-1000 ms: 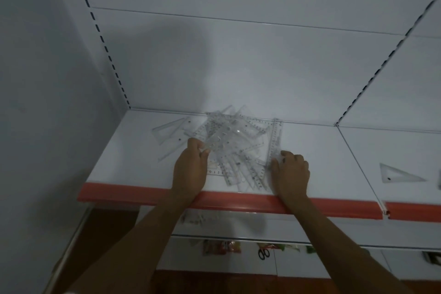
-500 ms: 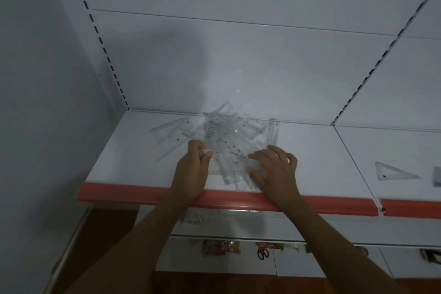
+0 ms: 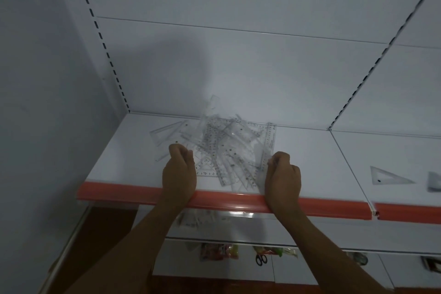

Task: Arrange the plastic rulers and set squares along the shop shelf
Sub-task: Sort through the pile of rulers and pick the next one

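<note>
In the head view, we see a heap of clear plastic rulers and set squares (image 3: 229, 150) lying crossed over each other on the white metal shop shelf (image 3: 133, 157), near its orange front strip (image 3: 334, 207). Our left hand (image 3: 179, 174) is at the heap's left edge, fingers curled, seemingly pinching one clear piece; our right hand (image 3: 282, 176) is at the right edge with its grip curled round the long clear ruler (image 3: 268, 148). To do this step well, we think each piece should be lifted out alone, slowly, so the others do not slide off the edge. One clear triangular set square (image 3: 389, 175) already lies apart on the neighbouring shelf section. The room is dim, with grey walls and a lower shelf with small packets (image 3: 219, 251).
</note>
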The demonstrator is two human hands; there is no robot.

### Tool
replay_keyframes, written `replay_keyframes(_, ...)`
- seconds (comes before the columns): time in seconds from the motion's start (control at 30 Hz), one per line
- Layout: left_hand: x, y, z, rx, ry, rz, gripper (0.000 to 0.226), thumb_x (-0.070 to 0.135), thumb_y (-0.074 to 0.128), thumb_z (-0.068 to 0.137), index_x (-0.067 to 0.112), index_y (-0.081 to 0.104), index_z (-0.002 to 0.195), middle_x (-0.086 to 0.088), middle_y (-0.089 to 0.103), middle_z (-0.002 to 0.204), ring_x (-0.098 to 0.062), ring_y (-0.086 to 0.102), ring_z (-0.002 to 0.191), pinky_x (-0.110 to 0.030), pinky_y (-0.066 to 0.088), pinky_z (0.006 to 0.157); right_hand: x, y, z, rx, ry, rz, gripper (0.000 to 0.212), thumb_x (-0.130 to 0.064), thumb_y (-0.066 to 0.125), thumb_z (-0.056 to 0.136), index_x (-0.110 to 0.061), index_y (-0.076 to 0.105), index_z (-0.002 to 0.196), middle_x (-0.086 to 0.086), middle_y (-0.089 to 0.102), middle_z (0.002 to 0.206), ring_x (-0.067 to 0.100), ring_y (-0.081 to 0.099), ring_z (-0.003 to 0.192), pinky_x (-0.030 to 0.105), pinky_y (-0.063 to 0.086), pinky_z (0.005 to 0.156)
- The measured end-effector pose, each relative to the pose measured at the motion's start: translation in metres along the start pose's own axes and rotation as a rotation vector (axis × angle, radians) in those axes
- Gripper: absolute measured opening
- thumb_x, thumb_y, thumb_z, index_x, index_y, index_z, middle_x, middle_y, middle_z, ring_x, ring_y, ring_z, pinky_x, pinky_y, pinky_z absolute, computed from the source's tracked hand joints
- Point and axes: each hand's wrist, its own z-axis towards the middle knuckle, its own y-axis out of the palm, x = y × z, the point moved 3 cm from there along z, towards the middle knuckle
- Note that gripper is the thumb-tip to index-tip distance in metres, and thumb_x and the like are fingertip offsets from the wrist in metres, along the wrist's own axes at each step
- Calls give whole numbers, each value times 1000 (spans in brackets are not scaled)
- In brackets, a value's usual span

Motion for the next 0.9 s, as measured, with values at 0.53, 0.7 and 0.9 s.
replay_keyframes(0.53, 6, 2, -6, -13, 89, 94, 9, 19, 44, 98, 14, 39, 92, 3, 47, 60, -15, 45, 50, -29, 34, 52, 15, 16, 4, 50, -197, -170, 40, -37, 40, 96, -8, 57, 118, 9, 57, 98, 24, 53, 84, 33, 39, 72)
replay_keyframes(0.7, 16, 1, -2, -103, 96, 92, 12, 22, 49, 95, 17, 39, 93, 4, 50, 68, -14, 50, 58, -30, 36, 59, 9, 8, 6, -6, -157, -48, 34, -28, 54, 96, -7, 56, 122, 7, 59, 104, 21, 55, 88, 31, 41, 76)
replay_keyframes(0.9, 63, 17, 14, -200, 220, 86, 21, 21, 61, 89, 16, 43, 99, 2, 56, 82, -19, 55, 71, -28, 40, 66, 18, -56, 23, 138, 118, 257, 33, -32, 49, 98, -15, 52, 126, -4, 54, 93, -1, 49, 77, 3, 35, 65)
